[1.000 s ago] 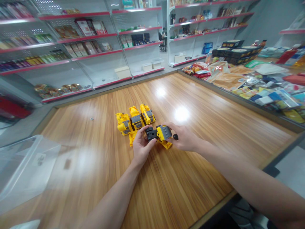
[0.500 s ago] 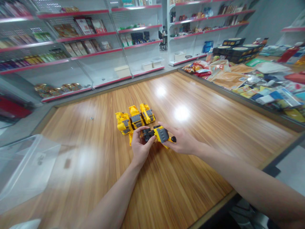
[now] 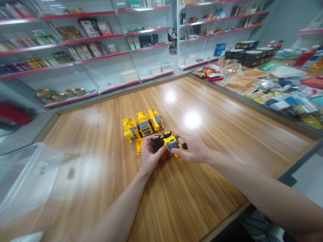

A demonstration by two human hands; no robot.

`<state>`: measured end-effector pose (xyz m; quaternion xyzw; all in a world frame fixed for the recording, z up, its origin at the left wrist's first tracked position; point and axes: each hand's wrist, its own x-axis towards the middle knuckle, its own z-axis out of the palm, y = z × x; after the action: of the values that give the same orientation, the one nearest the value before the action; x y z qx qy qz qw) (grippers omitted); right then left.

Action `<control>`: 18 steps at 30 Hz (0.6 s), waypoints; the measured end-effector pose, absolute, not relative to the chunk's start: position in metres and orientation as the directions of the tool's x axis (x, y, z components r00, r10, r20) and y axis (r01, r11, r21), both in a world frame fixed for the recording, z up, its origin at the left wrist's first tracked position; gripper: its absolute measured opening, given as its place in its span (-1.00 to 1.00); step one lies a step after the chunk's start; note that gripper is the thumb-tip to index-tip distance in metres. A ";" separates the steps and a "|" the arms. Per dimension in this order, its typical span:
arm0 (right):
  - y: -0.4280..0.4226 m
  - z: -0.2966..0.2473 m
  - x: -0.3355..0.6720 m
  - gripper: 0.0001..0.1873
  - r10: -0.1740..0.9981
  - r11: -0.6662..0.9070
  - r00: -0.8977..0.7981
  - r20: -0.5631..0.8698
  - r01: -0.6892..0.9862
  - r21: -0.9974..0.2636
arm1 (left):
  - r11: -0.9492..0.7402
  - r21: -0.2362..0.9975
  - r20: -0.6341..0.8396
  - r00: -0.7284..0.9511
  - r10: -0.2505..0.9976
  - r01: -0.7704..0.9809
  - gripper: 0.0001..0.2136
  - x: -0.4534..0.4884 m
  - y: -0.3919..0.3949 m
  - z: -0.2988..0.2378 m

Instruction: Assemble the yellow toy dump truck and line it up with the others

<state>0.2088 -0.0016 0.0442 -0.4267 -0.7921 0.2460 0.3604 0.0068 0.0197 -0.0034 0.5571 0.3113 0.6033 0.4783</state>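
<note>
A yellow toy vehicle (image 3: 169, 143) with a grey panel and a black end sits between both hands, just above the wooden table (image 3: 202, 188), near the table's middle. The left hand (image 3: 148, 155) closes its fingers and thumb around the black end of the toy. The right hand (image 3: 193, 149) grips the yellow end from the other side, with its fingers curled over the top. A small black piece (image 3: 184, 146) shows at the right hand's fingers (whether it is part of the toy or loose, I cannot tell). A flat yellow part (image 3: 139, 146) lies on the table just under the left hand's fingertips.

Just beyond the hands, three more yellow toy vehicles (image 3: 143, 125) stand side by side in a tight row, touching one another. A tiny dark object (image 3: 97, 125) lies alone on the wood, well off to the left.

At the near left edge sits a clear plastic box (image 3: 27, 174), blurred. To the right, a lower counter holds a spread of packaged goods (image 3: 264, 84). Behind the table, white shelves (image 3: 83, 40) with red edges carry boxes and packets.
</note>
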 end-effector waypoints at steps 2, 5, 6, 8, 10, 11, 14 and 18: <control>-0.002 0.045 0.208 -0.24 0.854 0.508 -0.385 0.350 0.478 -0.716 | -0.355 0.908 0.375 0.054 0.925 -0.222 -0.61 0.007 0.020 -0.004; -0.003 0.047 0.208 -0.28 0.851 0.497 -0.421 0.315 0.448 -0.743 | -0.350 0.911 0.368 0.047 0.929 -0.217 -0.61 0.006 0.021 -0.004; -0.003 0.048 0.208 -0.29 0.852 0.489 -0.426 0.303 0.444 -0.751 | -0.345 0.912 0.364 0.052 0.930 -0.220 -0.61 0.005 0.021 -0.004; -0.002 0.047 0.208 -0.28 0.863 0.467 -0.416 0.286 0.444 -0.765 | -0.331 0.915 0.354 0.066 0.933 -0.232 -0.60 0.004 0.021 -0.004; 0.000 0.047 0.209 -0.26 0.876 0.443 -0.399 0.271 0.443 -0.780 | -0.311 0.918 0.340 0.081 0.937 -0.245 -0.60 0.004 0.021 -0.004; 0.000 0.046 0.210 -0.26 0.881 0.433 -0.393 0.264 0.442 -0.786 | -0.301 0.920 0.332 0.091 0.939 -0.252 -0.59 0.004 0.021 -0.003; 0.002 0.047 0.213 -0.29 0.883 0.413 -0.406 0.235 0.439 -0.798 | -0.276 0.924 0.316 0.125 0.940 -0.264 -0.59 0.003 0.021 -0.003; 0.005 0.049 0.217 -0.37 0.882 0.380 -0.433 0.187 0.419 -0.825 | -0.269 0.924 0.319 0.158 0.935 -0.272 -0.60 0.003 0.021 -0.004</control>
<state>0.2167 0.0050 0.0489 -0.4245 -0.7660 0.3602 0.3214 0.0035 0.0206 -0.0041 0.5511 0.3006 0.5752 0.5245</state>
